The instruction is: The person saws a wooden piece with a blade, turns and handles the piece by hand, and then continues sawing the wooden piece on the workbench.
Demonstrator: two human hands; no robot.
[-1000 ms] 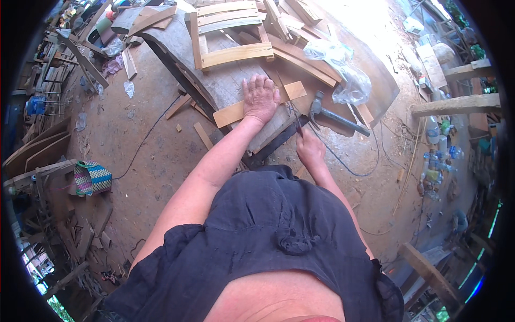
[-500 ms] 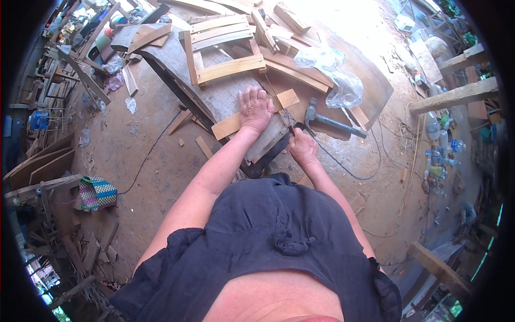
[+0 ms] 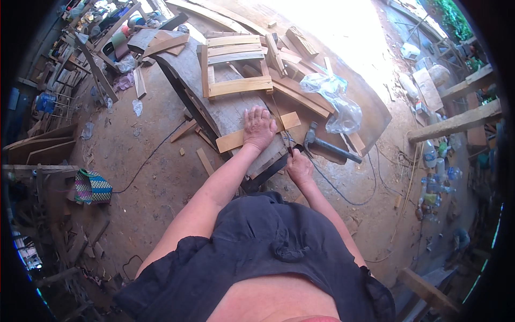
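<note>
My left hand [image 3: 259, 132] lies flat, fingers stretched forward, on a short wooden board [image 3: 230, 141]. That board rests crosswise over the near end of a long grey plank bench [image 3: 210, 103]. My right hand [image 3: 300, 167] is closed round the dark handle of a handsaw [image 3: 290, 152]. The saw's thin blade, seen nearly edge-on, runs forward past the board just right of my left hand. How deep it sits in the wood is too small to tell. A hammer [image 3: 333, 149] lies right of the saw, its head near the board's right end.
A slatted wooden frame [image 3: 240, 86] lies farther along the bench. Beyond my right hand are loose timber [image 3: 303, 96] and a clear plastic bag [image 3: 343, 118]. A dark cord [image 3: 348, 201] crosses the floor. A woven basket [image 3: 93, 187] stands at the left, plastic bottles [image 3: 437, 174] at the right.
The whole view has shifted, so the bench and its things appear lower. My right hand and the saw handle have moved slightly left relative to the board; my left hand stays on it.
</note>
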